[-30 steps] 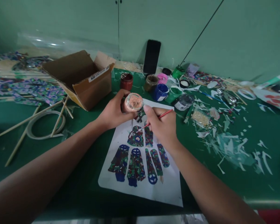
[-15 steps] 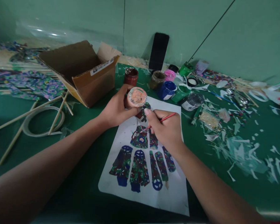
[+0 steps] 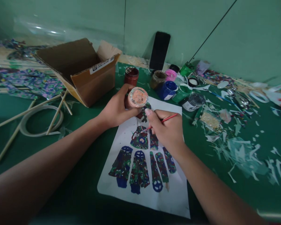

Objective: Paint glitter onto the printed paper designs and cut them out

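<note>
My left hand [image 3: 118, 107] is wrapped round a small jar of peach paint [image 3: 138, 96], held above the top of a white paper sheet [image 3: 121, 200]. In my right hand [image 3: 167, 128] is a thin red paintbrush [image 3: 170, 117], pinched between thumb and fingers. Its tip rests at a painted garment-like shape [image 3: 140, 139] in the middle of the sheet. Several other painted pieces in dark red, green and blue, such as a leg-like shape [image 3: 139, 172], cover the lower sheet. My left hand partly hides the top figure [image 3: 146, 109].
Behind the paper stand several paint jars, among them dark red [image 3: 131, 76], blue [image 3: 168, 90] and black [image 3: 194, 101]. A phone [image 3: 159, 50] leans on the wall. An open cardboard box [image 3: 93, 84], a tape roll [image 3: 23, 125] and sticks lie left; plastic scraps [image 3: 245, 153] litter the right.
Both hands keep their holds on the jar and the brush, almost unmoved. The view has shifted very slightly; nothing was taken up or let go.
</note>
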The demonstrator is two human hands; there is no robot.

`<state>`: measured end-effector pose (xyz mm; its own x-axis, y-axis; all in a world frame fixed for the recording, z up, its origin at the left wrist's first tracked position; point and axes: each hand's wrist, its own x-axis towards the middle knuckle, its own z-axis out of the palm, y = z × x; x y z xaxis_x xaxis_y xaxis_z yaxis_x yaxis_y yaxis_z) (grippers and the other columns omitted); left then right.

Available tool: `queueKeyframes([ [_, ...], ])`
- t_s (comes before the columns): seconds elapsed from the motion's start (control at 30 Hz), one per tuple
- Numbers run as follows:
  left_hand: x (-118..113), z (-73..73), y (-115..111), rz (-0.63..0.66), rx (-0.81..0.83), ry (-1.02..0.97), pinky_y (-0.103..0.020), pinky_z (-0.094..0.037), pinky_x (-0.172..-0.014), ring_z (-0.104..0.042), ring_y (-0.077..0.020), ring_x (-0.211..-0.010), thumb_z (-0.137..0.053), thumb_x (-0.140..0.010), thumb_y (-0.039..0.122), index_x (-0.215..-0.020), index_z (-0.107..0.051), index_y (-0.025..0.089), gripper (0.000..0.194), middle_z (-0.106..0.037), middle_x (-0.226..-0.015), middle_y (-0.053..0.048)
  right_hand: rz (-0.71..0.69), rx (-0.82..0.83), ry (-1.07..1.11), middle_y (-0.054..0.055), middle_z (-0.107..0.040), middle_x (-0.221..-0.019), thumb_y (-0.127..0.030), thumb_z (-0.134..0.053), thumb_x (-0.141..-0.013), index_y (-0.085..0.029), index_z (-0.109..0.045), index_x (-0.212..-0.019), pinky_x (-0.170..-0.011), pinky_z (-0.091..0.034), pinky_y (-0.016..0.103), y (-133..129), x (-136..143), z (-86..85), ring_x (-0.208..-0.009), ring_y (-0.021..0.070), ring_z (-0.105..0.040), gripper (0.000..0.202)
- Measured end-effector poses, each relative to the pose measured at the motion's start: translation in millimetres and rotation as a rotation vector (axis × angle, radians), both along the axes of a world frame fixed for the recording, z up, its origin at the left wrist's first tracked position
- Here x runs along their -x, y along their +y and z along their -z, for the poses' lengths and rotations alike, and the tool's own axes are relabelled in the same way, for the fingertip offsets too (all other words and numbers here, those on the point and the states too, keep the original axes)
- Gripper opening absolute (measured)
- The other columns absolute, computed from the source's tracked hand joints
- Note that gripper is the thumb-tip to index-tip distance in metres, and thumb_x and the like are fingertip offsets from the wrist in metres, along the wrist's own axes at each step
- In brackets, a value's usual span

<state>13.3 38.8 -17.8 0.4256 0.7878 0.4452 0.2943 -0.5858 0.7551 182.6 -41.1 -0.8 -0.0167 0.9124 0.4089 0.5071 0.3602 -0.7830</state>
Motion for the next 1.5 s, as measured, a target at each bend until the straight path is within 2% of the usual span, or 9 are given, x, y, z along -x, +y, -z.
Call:
queueKeyframes([
  [0.13,-0.3,-0.3,-0.5,0.002,0.006,-0.001,-0.035,-0.053,-0.077,-0.064,-0.0243,-0.093,-0.072,-0.071,0.036,-0.111,-0.049,0.017,0.05,-0.063,-0.102,-0.007,-0.021,0.03,0.0,-0.006,-0.041,-0.037,-0.033,-0.055,-0.091,-0.02,-0.048,-0.045,-0.041,-0.029,0.022,0.2,-1.2,-0.9,-0.038,0.0062,-0.041,0.049],
  [0.27,-0.6,-0.5,-1.2,-0.011,-0.012,0.007,-0.035,-0.052,-0.074,-0.064,-0.0235,-0.09,-0.071,-0.072,0.036,-0.11,-0.049,0.018,0.049,-0.063,-0.1,-0.007,-0.062,0.049,0.107,-0.004,-0.049,-0.042,-0.039,-0.056,-0.091,-0.019,-0.054,-0.049,-0.043,-0.034,0.021,-0.4,-3.4,-2.5,-0.041,0.0066,-0.047,0.046],
  [0.37,-0.4,-0.8,-1.4,-0.006,-0.007,0.015,-0.034,-0.051,-0.074,-0.063,-0.023,-0.09,-0.07,-0.072,0.035,-0.111,-0.049,0.018,0.048,-0.063,-0.101,-0.006,-0.072,0.073,0.166,-0.004,-0.049,-0.041,-0.044,-0.056,-0.09,-0.019,-0.055,-0.046,-0.043,-0.036,0.02,-0.7,-4.1,-2.4,-0.039,0.0067,-0.047,0.051],
  [0.5,0.1,-0.9,-1.5,0.0,0.006,0.024,-0.034,-0.05,-0.073,-0.062,-0.0223,-0.087,-0.069,-0.072,0.034,-0.111,-0.048,0.018,0.047,-0.063,-0.099,-0.005,-0.02,0.058,0.137,-0.003,-0.05,-0.038,-0.045,-0.057,-0.09,-0.019,-0.055,-0.043,-0.042,-0.036,0.02,-1.2,-2.6,-2.8,-0.038,0.0064,-0.048,0.054],
  [0.73,-0.7,-2.0,-1.9,0.002,0.006,0.018,-0.035,-0.051,-0.075,-0.063,-0.0237,-0.091,-0.07,-0.071,0.036,-0.111,-0.048,0.018,0.048,-0.062,-0.101,-0.006,-0.038,0.047,0.082,-0.004,-0.051,-0.038,-0.042,-0.06,-0.089,-0.019,-0.056,-0.044,-0.042,-0.036,0.018,-2.5,-0.4,-4.2,-0.039,0.006,-0.049,0.051],
  [0.93,-0.7,-1.6,-0.9,-0.006,-0.008,0.02,-0.037,-0.051,-0.078,-0.063,-0.0261,-0.095,-0.07,-0.07,0.034,-0.111,-0.049,0.018,0.048,-0.062,-0.103,-0.008,-0.056,0.08,0.064,-0.004,-0.048,-0.036,-0.049,-0.057,-0.089,-0.019,-0.054,-0.042,-0.04,-0.034,0.02,-3.2,-0.9,-4.0,-0.036,0.0064,-0.045,0.055],
  [1.33,-0.4,-1.1,-0.8,-0.011,-0.013,0.026,-0.035,-0.052,-0.077,-0.064,-0.0252,-0.095,-0.071,-0.07,0.034,-0.112,-0.049,0.018,0.05,-0.063,-0.104,-0.007,-0.041,0.076,0.049,-0.003,-0.051,-0.039,-0.045,-0.056,-0.091,-0.02,-0.055,-0.045,-0.042,-0.035,0.021,-3.1,-1.4,-3.4,-0.039,0.0075,-0.049,0.053],
  [1.5,-0.8,-1.0,-0.7,-0.008,-0.012,0.022,-0.037,-0.052,-0.078,-0.064,-0.0256,-0.094,-0.07,-0.071,0.035,-0.112,-0.049,0.017,0.049,-0.063,-0.103,-0.008,-0.057,0.087,0.041,-0.004,-0.048,-0.036,-0.041,-0.056,-0.091,-0.019,-0.054,-0.043,-0.04,-0.033,0.02,-3.2,-1.0,-3.4,-0.036,0.0061,-0.045,0.053],
])
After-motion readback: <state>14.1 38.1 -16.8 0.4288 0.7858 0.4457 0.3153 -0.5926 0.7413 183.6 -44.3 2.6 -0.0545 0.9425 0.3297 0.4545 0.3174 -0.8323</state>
